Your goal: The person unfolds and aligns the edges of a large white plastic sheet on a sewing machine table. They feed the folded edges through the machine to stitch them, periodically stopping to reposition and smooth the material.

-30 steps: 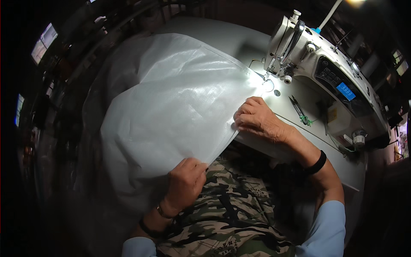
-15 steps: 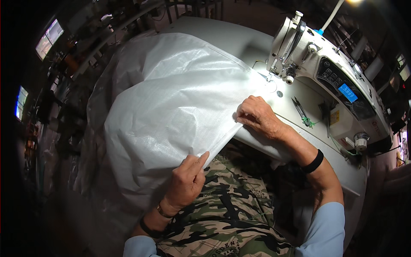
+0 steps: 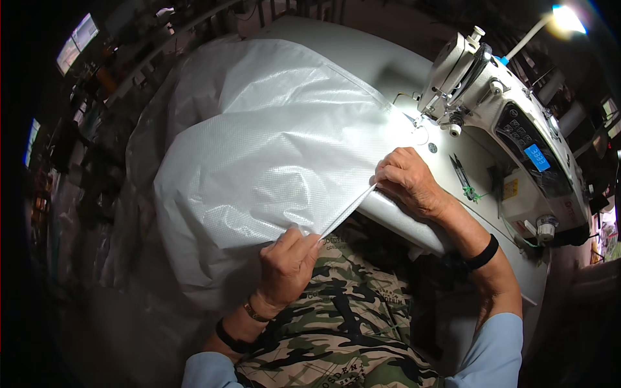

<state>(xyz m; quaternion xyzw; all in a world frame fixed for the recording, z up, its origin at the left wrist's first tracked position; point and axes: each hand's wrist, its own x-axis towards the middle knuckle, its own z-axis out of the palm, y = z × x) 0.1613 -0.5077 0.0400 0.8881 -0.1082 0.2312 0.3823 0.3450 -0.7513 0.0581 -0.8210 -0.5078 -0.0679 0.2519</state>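
Note:
A large sheet of white, glossy woven plastic fabric spreads in loose folds over the table's left part and hangs off its near side. My left hand pinches its near edge with thumb and fingers. Further along the same edge, my right hand grips the corner nearest the sewing machine. Between the two hands the edge runs taut and looks folded over in a narrow strip. The sewing machine stands just beyond my right hand, its needle area brightly lit. The fabric's far edge reaches close to the presser foot.
Black thread snips with green thread lie on the white table right of my right hand. A lit lamp on a bent arm stands above the machine. A rolled white edge lies below my right wrist.
The view has shifted slightly, so the machine sits further right. My hands keep hold of the fabric edge, and the edge between them is now lifted and drawn tighter.

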